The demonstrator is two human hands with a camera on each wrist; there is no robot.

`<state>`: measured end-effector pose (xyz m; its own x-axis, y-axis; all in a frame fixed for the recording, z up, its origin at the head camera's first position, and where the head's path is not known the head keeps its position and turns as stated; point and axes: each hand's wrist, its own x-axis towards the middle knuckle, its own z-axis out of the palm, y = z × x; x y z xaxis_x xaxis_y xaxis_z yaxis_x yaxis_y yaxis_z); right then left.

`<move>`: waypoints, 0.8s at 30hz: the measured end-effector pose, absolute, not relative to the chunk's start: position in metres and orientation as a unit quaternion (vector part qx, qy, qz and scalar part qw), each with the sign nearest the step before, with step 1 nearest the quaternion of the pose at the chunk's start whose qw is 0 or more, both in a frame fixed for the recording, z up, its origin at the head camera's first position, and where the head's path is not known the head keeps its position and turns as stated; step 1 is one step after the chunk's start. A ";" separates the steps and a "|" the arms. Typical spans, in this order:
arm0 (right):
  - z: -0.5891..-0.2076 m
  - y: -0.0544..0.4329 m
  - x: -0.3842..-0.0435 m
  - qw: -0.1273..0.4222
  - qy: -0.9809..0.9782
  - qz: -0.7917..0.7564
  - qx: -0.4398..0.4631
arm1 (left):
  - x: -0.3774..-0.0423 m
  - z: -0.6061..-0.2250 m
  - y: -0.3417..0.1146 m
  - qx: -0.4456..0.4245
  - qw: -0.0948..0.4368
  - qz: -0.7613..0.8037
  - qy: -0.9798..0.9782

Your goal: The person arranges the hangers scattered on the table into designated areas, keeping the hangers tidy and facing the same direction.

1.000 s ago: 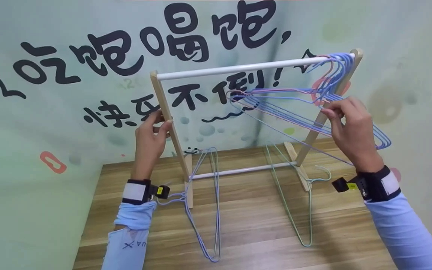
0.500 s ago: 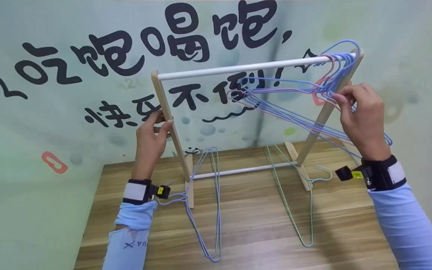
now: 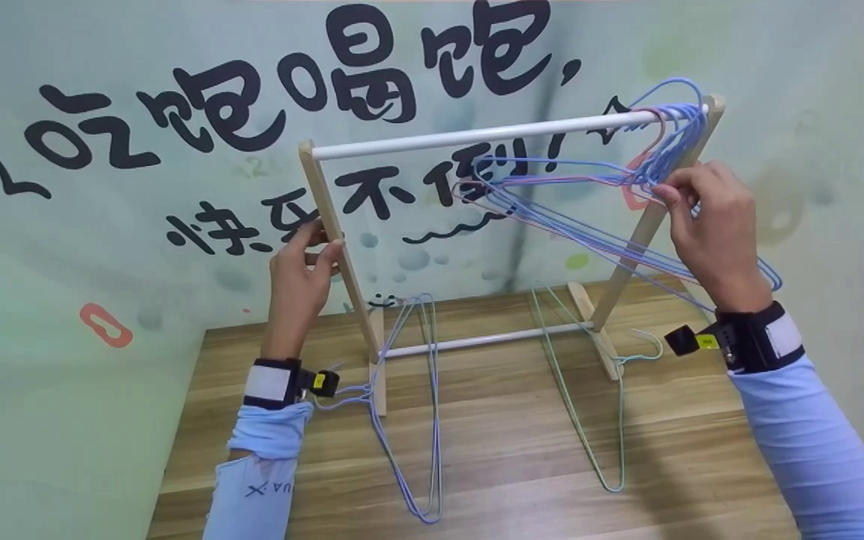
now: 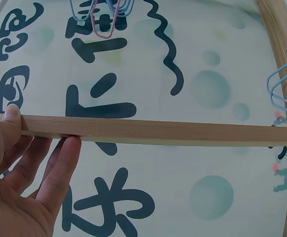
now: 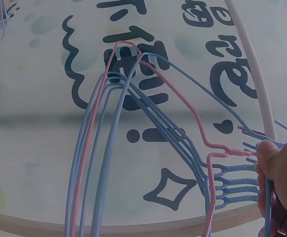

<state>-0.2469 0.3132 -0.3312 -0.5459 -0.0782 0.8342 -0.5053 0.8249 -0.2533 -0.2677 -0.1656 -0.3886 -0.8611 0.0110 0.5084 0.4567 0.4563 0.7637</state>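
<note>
My left hand (image 3: pixel 301 277) grips the left wooden post (image 4: pixel 183 131) of a small hanging rack, thumb on one side and fingers on the other. Over at the right end, my right hand (image 3: pixel 717 225) pinches a blue clothes hanger by its neck. That hanger's hook (image 3: pixel 676 80) arches higher than the white top bar (image 3: pixel 477 138) and the other hooks. Several blue hangers and a pink hanger (image 5: pixel 195 116) hang bunched on the bar beside the right post. The right fingers partly hide the held hanger's neck in the right wrist view.
Two or more blue hangers (image 3: pixel 406 480) lean on the lower bar (image 3: pixel 477 343) at the left. A green hanger (image 3: pixel 622 435) leans on it at the right. The rack's feet stand on a wood-grain surface (image 3: pixel 507 450), before a wall with large black lettering.
My right hand has risen with the blue hanger, bringing its hook from below to above the top bar, then shifted slightly left. My left hand stays on the post.
</note>
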 end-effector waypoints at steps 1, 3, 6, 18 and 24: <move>-0.332 0.313 -0.247 0.445 -0.845 0.241 0.172 | -0.268 -0.389 -0.166 -0.142 0.221 -0.501 -0.824; -0.333 0.312 -0.248 0.451 -0.841 0.243 0.175 | -0.268 -0.389 -0.165 -0.142 0.222 -0.500 -0.825; -0.333 0.310 -0.250 0.458 -0.835 0.252 0.174 | -0.268 -0.389 -0.165 -0.142 0.225 -0.497 -0.826; -0.335 0.312 -0.254 0.437 -0.853 0.207 0.197 | -0.270 -0.390 -0.166 -0.143 0.232 -0.494 -0.826; -0.340 0.305 -0.256 0.433 -0.854 0.216 0.194 | -0.270 -0.390 -0.166 -0.142 0.228 -0.497 -0.825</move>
